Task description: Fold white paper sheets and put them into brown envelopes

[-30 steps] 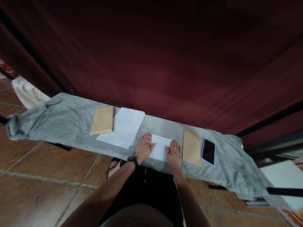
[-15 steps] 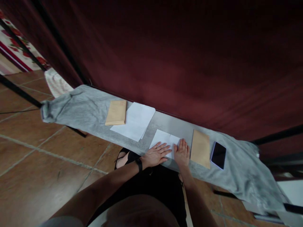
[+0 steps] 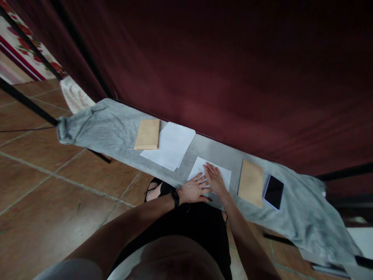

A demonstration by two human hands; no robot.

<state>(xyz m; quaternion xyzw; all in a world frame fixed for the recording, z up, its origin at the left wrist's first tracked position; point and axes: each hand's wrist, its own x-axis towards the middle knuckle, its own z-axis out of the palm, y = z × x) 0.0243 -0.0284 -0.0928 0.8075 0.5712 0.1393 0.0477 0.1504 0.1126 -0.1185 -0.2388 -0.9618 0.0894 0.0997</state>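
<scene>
a phone with a dark screen and a pale purple edge lies to the right of the fingers, well apart from them. a grey cloth reaches out to either side of the fingers, wrinkled at both ends. beyond the fingers hangs a dark red curtain. far to their left are a black bar, a striped whitish cloth, a flowered fabric and brown tiled floor.

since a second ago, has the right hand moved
Yes: the right hand has moved left across the white paper, away from the phone.
</scene>
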